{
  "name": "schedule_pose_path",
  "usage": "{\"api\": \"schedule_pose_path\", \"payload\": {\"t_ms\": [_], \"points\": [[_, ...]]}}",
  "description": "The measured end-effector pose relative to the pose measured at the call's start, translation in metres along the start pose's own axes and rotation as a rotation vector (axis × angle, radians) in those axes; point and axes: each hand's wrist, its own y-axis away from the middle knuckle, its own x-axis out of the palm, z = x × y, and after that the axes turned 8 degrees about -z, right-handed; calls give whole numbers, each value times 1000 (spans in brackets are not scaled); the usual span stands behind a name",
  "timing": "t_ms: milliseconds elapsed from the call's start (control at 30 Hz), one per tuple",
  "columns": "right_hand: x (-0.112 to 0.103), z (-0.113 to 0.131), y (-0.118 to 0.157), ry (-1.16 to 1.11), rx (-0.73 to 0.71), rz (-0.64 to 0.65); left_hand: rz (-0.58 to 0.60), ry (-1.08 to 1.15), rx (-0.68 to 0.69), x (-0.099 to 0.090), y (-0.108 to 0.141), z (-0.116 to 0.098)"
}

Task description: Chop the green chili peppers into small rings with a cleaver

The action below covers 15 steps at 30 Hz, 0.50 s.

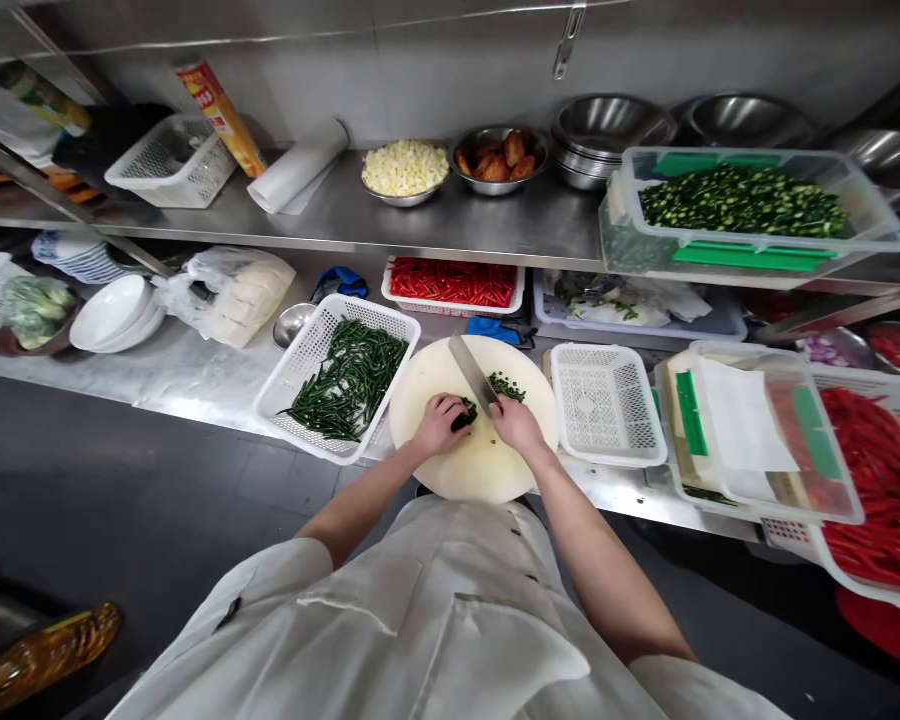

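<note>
On the round white cutting board (465, 472), my right hand (519, 424) is closed round the handle of a cleaver (471, 368). Its broad blade points away from me and to the left. My left hand (439, 424) is closed over a small bunch of green chili peppers (464, 414), just left of the blade. To the right of the blade lies a small heap of chopped green pieces (507, 386). Whole green chilies (349, 380) fill a white perforated basket (307, 448) left of the board.
Right of the board stands another white basket (607, 405), then a clear lidded box (750, 420) and red peppers (881, 490). Behind the board sits a tray of red chilies (450, 283). The steel shelf (480, 225) above holds bowls and a tub of chopped greens (742, 205).
</note>
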Motion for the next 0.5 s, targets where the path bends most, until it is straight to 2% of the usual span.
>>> {"api": "schedule_pose_path", "payload": {"t_ms": [100, 233, 367, 500], "points": [[-9, -11, 12, 50, 15, -3, 10, 4, 5, -1, -7, -3], [-18, -12, 32, 95, -18, 10, 51, -11, 43, -10, -8, 2], [-17, 4, 38, 106, -62, 7, 134, 7, 149, -12, -14, 10], [-10, 24, 27, 133, -37, 60, 163, -4, 160, -12, -20, 11]]}}
